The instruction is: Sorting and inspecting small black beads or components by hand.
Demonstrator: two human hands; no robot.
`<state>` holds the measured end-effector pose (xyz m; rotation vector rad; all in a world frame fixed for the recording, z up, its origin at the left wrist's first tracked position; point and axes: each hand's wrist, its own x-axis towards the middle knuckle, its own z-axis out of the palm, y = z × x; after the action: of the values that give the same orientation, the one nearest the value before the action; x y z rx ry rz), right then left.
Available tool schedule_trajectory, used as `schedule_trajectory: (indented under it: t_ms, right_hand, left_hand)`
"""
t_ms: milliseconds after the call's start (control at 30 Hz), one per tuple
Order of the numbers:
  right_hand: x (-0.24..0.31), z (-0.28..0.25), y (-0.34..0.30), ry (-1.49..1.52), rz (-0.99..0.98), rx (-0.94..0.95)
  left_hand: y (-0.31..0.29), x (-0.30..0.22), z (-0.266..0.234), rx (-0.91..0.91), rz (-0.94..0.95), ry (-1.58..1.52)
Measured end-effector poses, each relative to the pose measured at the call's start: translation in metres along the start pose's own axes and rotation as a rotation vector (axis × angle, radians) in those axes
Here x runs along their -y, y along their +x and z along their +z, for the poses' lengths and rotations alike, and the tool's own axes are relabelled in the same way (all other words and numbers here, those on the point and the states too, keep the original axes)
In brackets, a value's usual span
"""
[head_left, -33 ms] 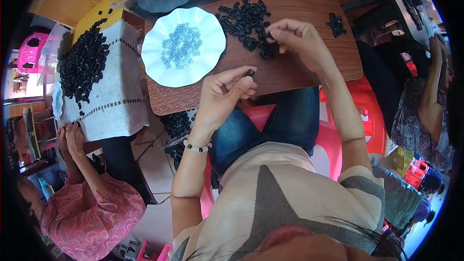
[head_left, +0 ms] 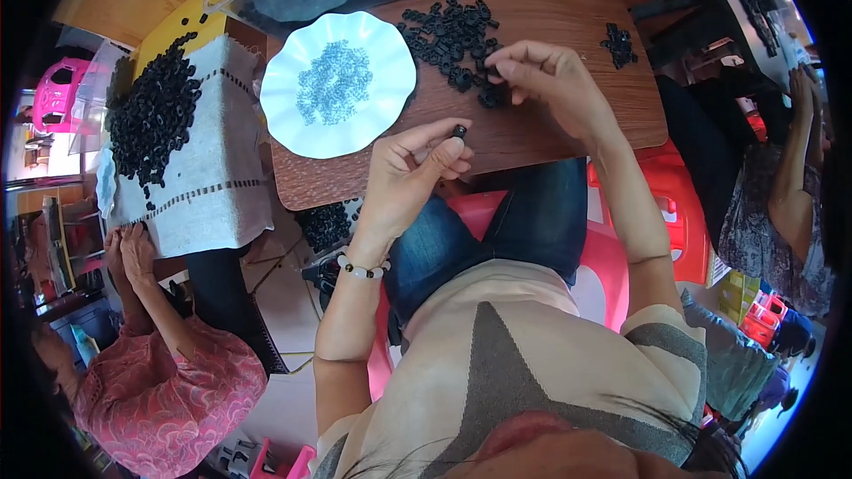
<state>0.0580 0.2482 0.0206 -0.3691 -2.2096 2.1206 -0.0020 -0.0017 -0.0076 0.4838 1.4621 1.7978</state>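
Between the thumb and index finger of my left hand (head_left: 406,179) is a small black ring-shaped part (head_left: 459,131), held up just above the table's near edge. My right hand (head_left: 568,89) is over the table at the near right side of a loose pile of black plastic parts (head_left: 451,31). Its thumb and index finger come together beside the pile; what they pinch, if anything, is too small to make out. Left of the pile stands a white scalloped plate (head_left: 282,120) with many tiny clear pieces (head_left: 335,80) spread in its middle.
The brown wooden table (head_left: 568,137) carries a smaller black heap (head_left: 619,46) at its right. A clear bin (head_left: 417,2) stands along the far side. At left, another person's hands (head_left: 135,253) rest by a cloth-covered table (head_left: 213,137) with a black pile (head_left: 155,111).
Hardly anything differs. The fingertips of my right hand have shifted very slightly by the pile; my left hand keeps its hold on the black part.
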Motion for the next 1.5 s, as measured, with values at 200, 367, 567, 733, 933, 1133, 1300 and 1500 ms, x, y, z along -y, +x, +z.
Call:
schedule_trajectory:
  t_ms: [200, 367, 567, 733, 933, 1133, 1300, 1500]
  right_hand:
    - [0.003, 0.025, -0.025, -0.037, -0.026, 0.089]
    - [0.006, 0.038, -0.030, 0.034, -0.036, 0.083]
    - [-0.001, 0.037, -0.031, -0.034, -0.051, 0.119]
    - [0.004, 0.041, -0.034, 0.027, -0.066, 0.106]
    - [0.002, 0.038, -0.033, 0.042, -0.028, 0.051]
    - [0.004, 0.037, -0.033, -0.055, -0.086, 0.015]
    - [0.004, 0.039, -0.034, -0.006, -0.078, 0.011]
    - [0.003, 0.039, -0.037, -0.019, -0.106, 0.026]
  left_hand:
    - [0.000, 0.001, 0.006, -0.082, 0.044, -0.039]
    - [-0.001, 0.002, 0.007, -0.093, 0.077, -0.024]
    - [-0.001, 0.003, 0.005, -0.090, 0.117, 0.018]
    - [-0.001, 0.004, 0.003, -0.081, 0.128, 0.051]
    - [0.000, 0.004, 0.005, -0.096, 0.127, 0.062]
    - [0.001, 0.008, 0.010, -0.181, 0.156, 0.083]
    - [0.003, 0.013, 0.010, -0.217, 0.334, 0.296]
    - [0.001, 0.000, 0.012, -0.215, 0.400, 0.561]
